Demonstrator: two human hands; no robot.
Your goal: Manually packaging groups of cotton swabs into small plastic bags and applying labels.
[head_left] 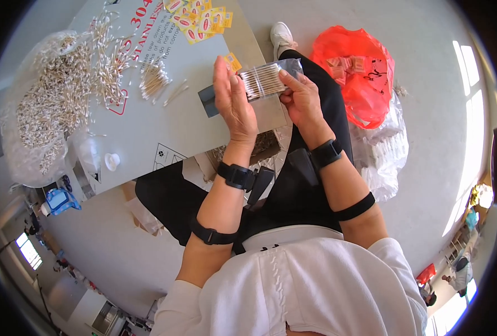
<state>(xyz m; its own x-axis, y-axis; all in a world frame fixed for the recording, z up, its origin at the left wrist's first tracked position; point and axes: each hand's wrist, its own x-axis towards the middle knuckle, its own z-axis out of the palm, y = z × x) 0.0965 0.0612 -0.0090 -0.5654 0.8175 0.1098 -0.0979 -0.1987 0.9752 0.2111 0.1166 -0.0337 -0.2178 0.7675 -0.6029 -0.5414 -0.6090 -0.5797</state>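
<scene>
A clear plastic bag of cotton swabs (262,80) is held in front of me, just past the table's right edge. My right hand (304,101) grips its right end, the thumb lying on top. The swabs lie side by side inside, and loose film sticks out beyond the thumb. My left hand (236,109) is upright at the bag's left end, its fingers stretched out and holding nothing; whether the palm touches the bag I cannot tell. Left of it on the table lie a small bunch of swabs (155,81) and a few single swabs (176,92).
A large clear bag of loose swabs (50,106) spills across the left of the table (164,126). Yellow printed cards (201,21) lie at the far edge. On the floor to the right stand a red plastic bag (366,84) with packs inside and a clear bag (385,151).
</scene>
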